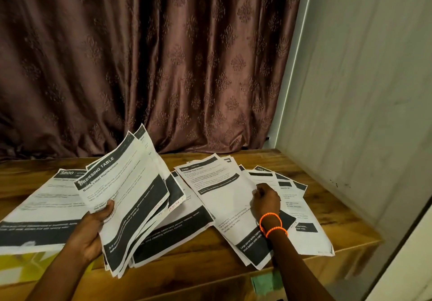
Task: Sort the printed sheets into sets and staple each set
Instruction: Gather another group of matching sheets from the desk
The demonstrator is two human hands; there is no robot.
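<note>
Two hands: both worked over printed sheets on a wooden surface [292, 160].
Left hand [93, 230]: fingers clamped on a held stack [131, 198] of printed sheets, thumb on the top page, remaining fingers beneath; stack raised and tilted above the surface at left of centre.
Top page of held stack: headed "DRESSING TABLE", subtitle "Bottle Label Replacement", with dark bands across the header and lower part.
Right hand [265, 199]: fingers curled together, tips pinching the right edge of the top sheet [224, 198] of the right pile.
Right wrist: two orange bracelets [272, 224].
Right pile [301, 212]: several sheets fanned loosely, overlapping, lying flat on the right part of the surface; the top sheet carried the number "3406" in its header.
Left sheet [44, 202]: lay flat at the left of the surface, header reading "3800", partly covered by the held stack.
Centre sheets [177, 226]: lay flat beneath the held stack, a dark band along the near edge.
Yellow object [21, 263]: visible at the near left, below the left sheet; identity could not be determined.
Green patch [265, 283]: located on the near front face of the surface unit.
Backdrop: brown patterned curtain [163, 55] at the far side; pale wall [364, 90] at the right.
</note>
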